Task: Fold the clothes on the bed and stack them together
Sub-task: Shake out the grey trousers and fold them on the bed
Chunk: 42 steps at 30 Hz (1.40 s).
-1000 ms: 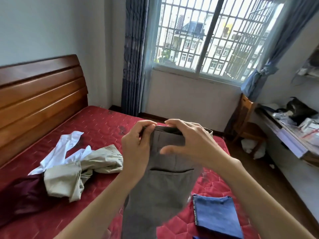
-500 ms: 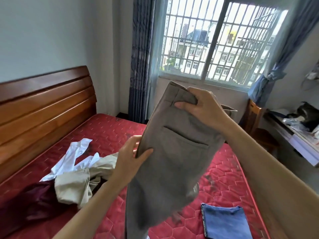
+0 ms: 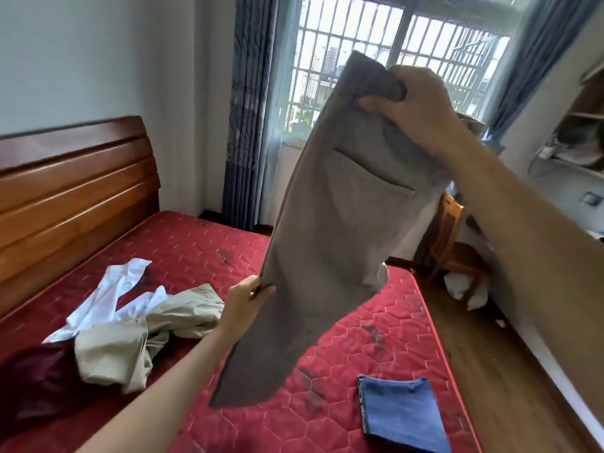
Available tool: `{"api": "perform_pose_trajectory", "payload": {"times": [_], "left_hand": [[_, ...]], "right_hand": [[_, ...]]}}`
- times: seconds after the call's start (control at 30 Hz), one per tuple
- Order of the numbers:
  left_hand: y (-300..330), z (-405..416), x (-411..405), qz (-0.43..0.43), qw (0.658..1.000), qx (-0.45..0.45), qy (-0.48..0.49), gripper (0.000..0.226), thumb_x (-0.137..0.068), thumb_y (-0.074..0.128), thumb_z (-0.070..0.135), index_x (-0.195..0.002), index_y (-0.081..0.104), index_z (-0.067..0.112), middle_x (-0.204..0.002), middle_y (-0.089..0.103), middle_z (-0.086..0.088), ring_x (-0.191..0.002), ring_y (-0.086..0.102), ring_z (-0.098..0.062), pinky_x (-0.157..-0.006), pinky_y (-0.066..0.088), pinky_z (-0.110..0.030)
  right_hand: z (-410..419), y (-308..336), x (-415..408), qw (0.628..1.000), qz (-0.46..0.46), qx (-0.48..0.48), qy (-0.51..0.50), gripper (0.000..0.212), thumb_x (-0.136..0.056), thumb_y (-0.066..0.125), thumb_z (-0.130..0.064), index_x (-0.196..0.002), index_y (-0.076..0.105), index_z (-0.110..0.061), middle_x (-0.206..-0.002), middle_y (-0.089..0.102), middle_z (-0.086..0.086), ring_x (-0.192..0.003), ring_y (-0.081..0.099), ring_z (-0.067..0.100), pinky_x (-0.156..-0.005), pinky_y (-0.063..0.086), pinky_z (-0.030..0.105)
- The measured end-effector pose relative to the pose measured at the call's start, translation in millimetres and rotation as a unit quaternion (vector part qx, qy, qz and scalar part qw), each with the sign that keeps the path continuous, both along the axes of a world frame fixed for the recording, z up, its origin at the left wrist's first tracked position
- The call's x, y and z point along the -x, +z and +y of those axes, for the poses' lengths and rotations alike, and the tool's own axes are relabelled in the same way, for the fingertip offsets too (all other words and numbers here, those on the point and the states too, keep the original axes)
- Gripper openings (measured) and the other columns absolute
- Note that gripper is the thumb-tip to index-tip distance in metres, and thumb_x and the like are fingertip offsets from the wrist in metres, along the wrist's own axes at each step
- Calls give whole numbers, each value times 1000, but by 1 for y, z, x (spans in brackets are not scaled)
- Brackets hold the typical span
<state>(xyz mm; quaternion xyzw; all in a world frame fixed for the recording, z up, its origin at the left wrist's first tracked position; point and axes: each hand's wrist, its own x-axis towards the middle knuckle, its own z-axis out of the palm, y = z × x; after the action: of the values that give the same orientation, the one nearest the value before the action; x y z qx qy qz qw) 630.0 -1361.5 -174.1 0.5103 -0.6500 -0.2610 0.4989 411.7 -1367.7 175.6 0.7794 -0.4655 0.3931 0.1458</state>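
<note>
Room: bedroom with a barred window (image 3: 376,70) behind my raised hands, and the red quilted bed (image 3: 327,413) below them.
Trousers: grey trousers (image 3: 333,230) hang in the air between my two hands, tilted, waistband up and legs down, back pocket facing me.
Right hand: my right hand (image 3: 415,106) is the high one, fingers curled tight around the bunched waistband.
Left hand: my left hand (image 3: 248,302) is lower and nearer to me, pinching the left edge of the legs between thumb and fingers.
Already folded: a blue folded garment (image 3: 400,411) lies flat on the bed, below my right forearm.
Still waiting: left of my left hand, a loose heap on the bed: beige garment (image 3: 130,344), white shirt (image 3: 111,292) behind it, dark red cloth (image 3: 36,380) at the outer side.
Step now: I judge I am aligning the two legs before laying the trousers down.
How to do well: I should keep the waistband high, slide the left pinch down along the edge so the seams meet, and let the cloth hang straight without twist.
Then: lower it flat on free bed close to the blue one, fold, and stack.
Risk: the lower end is out of my control and could land crumpled.
</note>
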Motion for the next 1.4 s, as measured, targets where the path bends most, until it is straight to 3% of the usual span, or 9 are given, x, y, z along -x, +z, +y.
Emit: {"api": "perform_pose_trajectory", "payload": {"times": [0.07,0.33,0.43,0.53,0.63,0.8,0.97,1.13,1.4], "left_hand": [[-3,16,-1,1,1000,-16,-3,12,-89,67,14,-80,65,6,-70,63,-5,-64,55,-19,-62,44,-36],[-1,115,-8,4,998,-14,69,4,-86,71,17,-86,72,13,-73,68,-11,-69,61,-29,-69,47,-38],[4,160,-16,20,999,0,42,6,-87,70,15,-88,72,10,-83,67,-19,-71,57,-14,-72,48,-31],[13,195,-21,28,999,-4,44,4,-81,71,36,-84,72,33,-81,69,-1,-71,57,-1,-70,44,-16],[-4,212,-20,49,997,-51,20,23,-77,64,48,-87,72,28,-82,70,-1,-79,59,-11,-77,46,-30],[-110,205,-6,31,983,-179,27,12,-91,66,13,-87,71,23,-84,71,3,-78,57,-7,-76,46,-34],[-268,179,3,-41,938,-339,66,7,-92,64,16,-95,70,15,-87,72,-8,-84,64,-28,-78,46,-39],[-395,126,-4,-82,903,-402,125,10,-93,61,18,-98,68,12,-91,70,-7,-83,57,-22,-69,31,-28],[-469,64,-19,-109,885,-436,124,10,-96,58,15,-92,66,12,-76,66,0,-75,61,-19,-64,32,-25]], "right_hand": [[14,5,7,1000,2,12,-2,44,-82,68,-47,-83,61,-4,-74,52,2,-72,43,14,-62,24,27],[73,-14,64,995,-72,-61,-7,38,-80,70,-45,-71,55,-11,-62,46,-4,-67,46,14,-61,32,29],[85,-33,86,986,-125,-108,-6,38,-77,72,-46,-74,59,-10,-64,51,-2,-67,49,15,-61,36,30],[83,-57,102,974,-165,-157,-6,36,-73,73,-48,-73,62,-13,-73,58,5,-70,54,15,-63,42,32],[65,-100,109,963,-168,-209,-24,34,-73,73,-46,-67,62,-15,-66,56,0,-63,52,13,-58,42,24],[17,-235,111,936,-148,-312,-73,39,-72,74,-45,-62,56,-12,-61,48,-5,-66,45,14,-61,35,31],[-25,-431,95,895,-95,-428,-84,36,-80,69,-42,-84,63,-7,-78,61,0,-74,52,17,-68,43,36],[-73,-605,79,850,-137,-497,-110,25,-86,65,-33,-84,58,-9,-79,60,0,-78,53,17,-71,42,37],[-169,-732,79,820,-175,-531,-118,28,-83,67,-36,-79,60,-9,-67,54,-6,-65,46,9,-64,40,34]]}}
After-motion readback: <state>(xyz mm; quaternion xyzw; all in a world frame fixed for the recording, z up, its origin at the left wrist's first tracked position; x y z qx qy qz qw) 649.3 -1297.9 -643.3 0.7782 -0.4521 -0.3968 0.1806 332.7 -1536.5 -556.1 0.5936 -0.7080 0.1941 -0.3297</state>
